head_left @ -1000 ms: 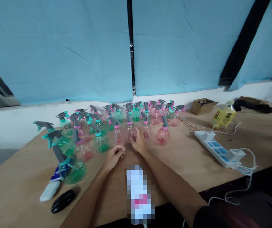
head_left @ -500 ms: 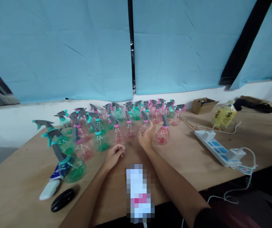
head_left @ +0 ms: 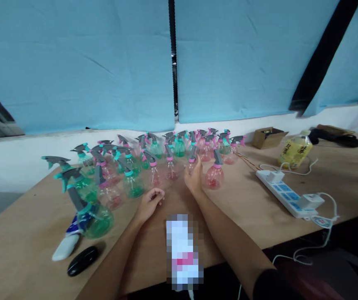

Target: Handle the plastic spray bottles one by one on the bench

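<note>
My right hand point(head_left: 193, 180) is wrapped round a spray bottle point(head_left: 191, 166) with a pink collar and a grey trigger head. The hand covers much of this bottle's body. Just right of it stands a clear pink spray bottle point(head_left: 215, 176). My left hand point(head_left: 150, 202) lies on the table with its fingers loosely curled in, and nothing shows in them. Nearest to it is a green spray bottle point(head_left: 133, 185) with a teal collar. Several more pink and green spray bottles spread behind both hands, and a green spray bottle point(head_left: 95, 221) stands at the front left.
A phone point(head_left: 182, 246), blurred out, lies between my forearms. At left are a black oval object point(head_left: 83, 261) and a white-and-blue item point(head_left: 66, 246). On the right are a power strip point(head_left: 287, 193) with cables, a yellow-labelled bottle point(head_left: 295, 152) and a small cardboard box point(head_left: 268, 138).
My right hand has shifted very slightly along the bottle it grips. My left hand rests in the same place, and the bottles stand as before.
</note>
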### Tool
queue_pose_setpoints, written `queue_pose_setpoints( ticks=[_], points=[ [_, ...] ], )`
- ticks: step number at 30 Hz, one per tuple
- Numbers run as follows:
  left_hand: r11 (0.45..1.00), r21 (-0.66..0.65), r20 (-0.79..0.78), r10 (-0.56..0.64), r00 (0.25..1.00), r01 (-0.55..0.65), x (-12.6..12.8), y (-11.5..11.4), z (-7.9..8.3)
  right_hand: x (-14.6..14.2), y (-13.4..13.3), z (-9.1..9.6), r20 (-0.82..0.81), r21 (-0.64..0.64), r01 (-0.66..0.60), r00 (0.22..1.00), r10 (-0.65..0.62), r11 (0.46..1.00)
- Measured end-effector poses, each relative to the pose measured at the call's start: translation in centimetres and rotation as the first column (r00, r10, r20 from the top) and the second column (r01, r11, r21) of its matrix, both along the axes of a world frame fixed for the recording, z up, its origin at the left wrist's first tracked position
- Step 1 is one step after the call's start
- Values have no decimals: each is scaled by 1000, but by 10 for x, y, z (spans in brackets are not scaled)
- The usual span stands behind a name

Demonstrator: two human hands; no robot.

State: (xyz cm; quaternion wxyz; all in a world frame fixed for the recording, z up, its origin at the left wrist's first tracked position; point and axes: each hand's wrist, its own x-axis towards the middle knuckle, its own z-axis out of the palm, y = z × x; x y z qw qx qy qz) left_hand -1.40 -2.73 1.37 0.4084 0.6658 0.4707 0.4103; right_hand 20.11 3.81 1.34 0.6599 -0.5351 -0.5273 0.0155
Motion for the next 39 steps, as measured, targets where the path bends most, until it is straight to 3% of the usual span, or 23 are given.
queue_pose_setpoints(
  ticks=[7,9,11,13,16,20,24,25,27,32,39],
  points=[
    [1000,-6,9,-8,1000,8,-2,5,-7,-2,-12,13,-51,-82,-18,999,14,996],
    [1000,-3,8,-5,1000,5,-2,4,-7,-5,-19,20,-60,-128,-94,994,87,987],
    [1000,1,8,-2,1000,1,-1,4,-6,-8,-25,27,-78,-157,-253,967,244,955],
    [1000,3,2,-1,1000,1,-1,3,-4,-11,-27,31,-104,-163,-458,889,447,874],
    [1000,1,-11,6,1000,-6,-1,2,-4,-14,-29,33,-164,-171,-693,721,674,700],
    [1000,-4,-9,3,1000,-3,-1,3,-5,-17,-31,36,-310,-171,-847,531,789,503],
    [1000,-3,-1,-4,1000,4,0,3,-5,-19,-37,44,-392,-163,-952,303,869,258],
    [1000,-4,-1,-1,1000,1,0,3,-4,-19,-39,46,-400,-152,-963,267,877,224],
    [1000,-6,-5,6,1000,-6,0,3,-4,-19,-42,49,-400,-138,-968,248,882,210],
    [1000,-3,3,6,1000,-6,-1,4,-7,-20,-44,53,-390,-161,-942,334,858,294],
    [1000,-5,26,-7,1000,7,-1,6,-9,-22,-46,50,-408,-142,-963,268,873,229]
  ],
)
